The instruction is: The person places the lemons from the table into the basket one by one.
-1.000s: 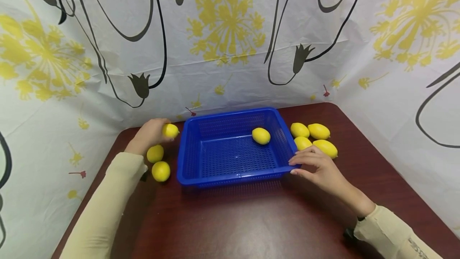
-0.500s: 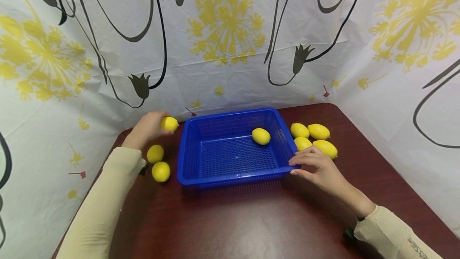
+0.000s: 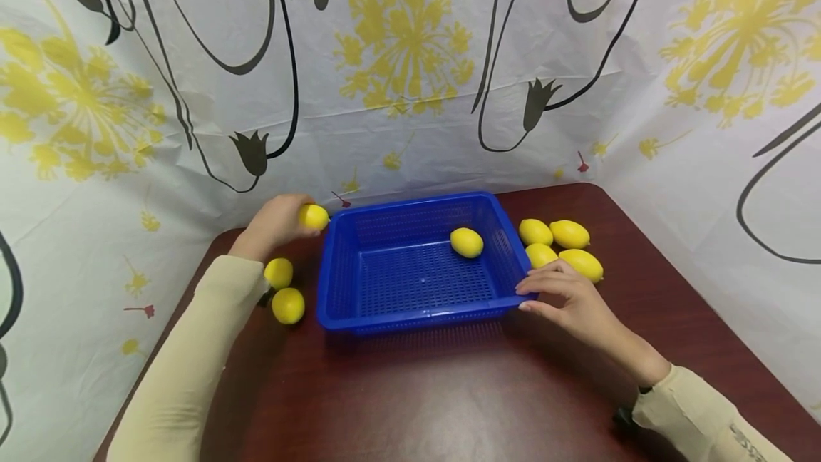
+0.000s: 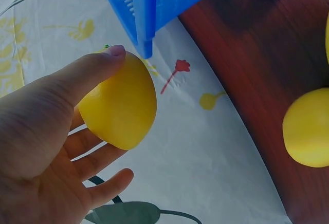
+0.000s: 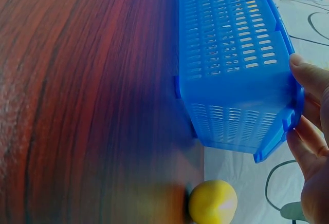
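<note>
My left hand (image 3: 277, 222) pinches a lemon (image 4: 121, 101) between thumb and fingers, just off the left rim of the blue plastic basket (image 3: 410, 322). In the left wrist view the thumb lies across the fruit's top and the fingers are beneath it. At the basket's near right corner my right hand (image 3: 571, 303) grips the rim, thumb in front; the right wrist view (image 5: 313, 116) shows the same hold. One lemon (image 3: 467, 242) lies inside the basket, toward its right side.
Two lemons (image 3: 288, 306) sit on the dark red wooden table (image 3: 410, 391) left of the basket. Several more lemons (image 3: 569, 234) are grouped to its right, partly behind my right hand. A white patterned sheet (image 3: 398, 141) hangs behind and beside the table.
My left hand has risen slightly with the lemon, then shifted right to the basket's left rim. My right hand and the basket look unmoved.
</note>
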`<action>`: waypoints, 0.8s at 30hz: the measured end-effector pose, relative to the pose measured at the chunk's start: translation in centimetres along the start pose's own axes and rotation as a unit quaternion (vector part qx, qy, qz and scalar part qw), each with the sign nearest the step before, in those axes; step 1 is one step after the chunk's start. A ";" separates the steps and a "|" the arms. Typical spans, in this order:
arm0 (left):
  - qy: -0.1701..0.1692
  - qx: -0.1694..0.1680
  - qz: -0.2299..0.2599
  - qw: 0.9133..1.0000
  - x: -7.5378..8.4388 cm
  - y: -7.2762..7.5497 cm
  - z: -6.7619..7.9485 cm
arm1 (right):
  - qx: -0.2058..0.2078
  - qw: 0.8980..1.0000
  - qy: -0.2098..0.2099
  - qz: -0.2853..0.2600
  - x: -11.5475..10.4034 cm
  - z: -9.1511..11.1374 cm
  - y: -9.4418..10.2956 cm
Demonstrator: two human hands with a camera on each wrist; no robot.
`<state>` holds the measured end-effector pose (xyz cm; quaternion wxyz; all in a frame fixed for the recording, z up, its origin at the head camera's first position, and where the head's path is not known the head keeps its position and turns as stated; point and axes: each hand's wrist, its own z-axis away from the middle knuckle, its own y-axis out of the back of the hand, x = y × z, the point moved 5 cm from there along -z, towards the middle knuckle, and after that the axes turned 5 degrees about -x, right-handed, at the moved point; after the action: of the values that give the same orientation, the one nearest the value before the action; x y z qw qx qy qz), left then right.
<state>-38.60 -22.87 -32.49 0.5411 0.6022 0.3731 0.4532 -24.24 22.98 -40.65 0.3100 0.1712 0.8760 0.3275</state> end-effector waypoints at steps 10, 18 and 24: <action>-0.030 -0.003 0.000 1.000 2.2 -0.2 -1.3 | -0.004 1.000 -0.002 0.008 0.2 0.1 0.0; -0.051 -0.018 -0.018 0.998 4.8 -0.6 -2.8 | 0.003 1.000 0.008 0.011 0.0 0.1 0.0; -0.056 -0.041 -0.032 0.997 6.8 -1.1 -3.4 | 0.001 1.000 0.005 0.007 0.1 0.1 0.0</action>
<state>-39.69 -15.23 -32.64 0.5999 0.5918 0.3416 0.4162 -24.28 23.07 -40.77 0.3032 0.1760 0.8766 0.3297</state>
